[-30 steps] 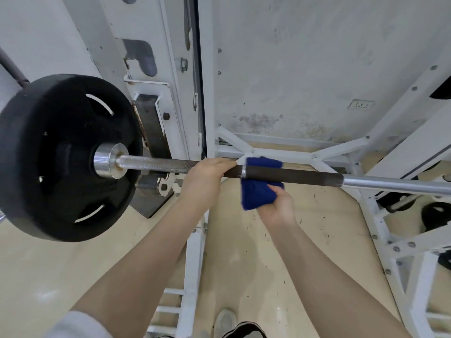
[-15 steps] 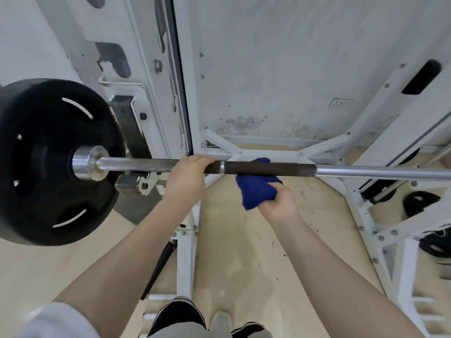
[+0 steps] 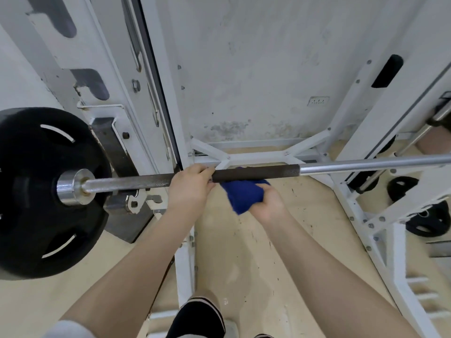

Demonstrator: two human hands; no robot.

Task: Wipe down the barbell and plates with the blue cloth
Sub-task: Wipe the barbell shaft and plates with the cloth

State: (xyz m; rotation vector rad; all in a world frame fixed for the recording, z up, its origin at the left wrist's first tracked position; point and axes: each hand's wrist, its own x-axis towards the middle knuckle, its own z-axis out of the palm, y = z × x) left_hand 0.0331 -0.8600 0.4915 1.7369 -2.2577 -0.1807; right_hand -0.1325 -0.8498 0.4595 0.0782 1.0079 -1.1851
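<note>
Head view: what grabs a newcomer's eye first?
Probably the big black plate filling the left edge, on the end of the barbell that runs across the frame. At centre, the left hand grips the bar, and beside it the right hand holds the bunched blue cloth just under the bar's dark knurled section.

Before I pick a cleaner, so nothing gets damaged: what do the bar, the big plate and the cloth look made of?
barbell: looks like chromed steel, bright and mirror-like; the dark grip section seems rough knurled metal, matte.
black plate: matte black, probably rubber-coated; no shine or chipped paint.
blue cloth: soft fuzzy fabric, possibly microfibre or terry, bunched in the right hand.
</note>
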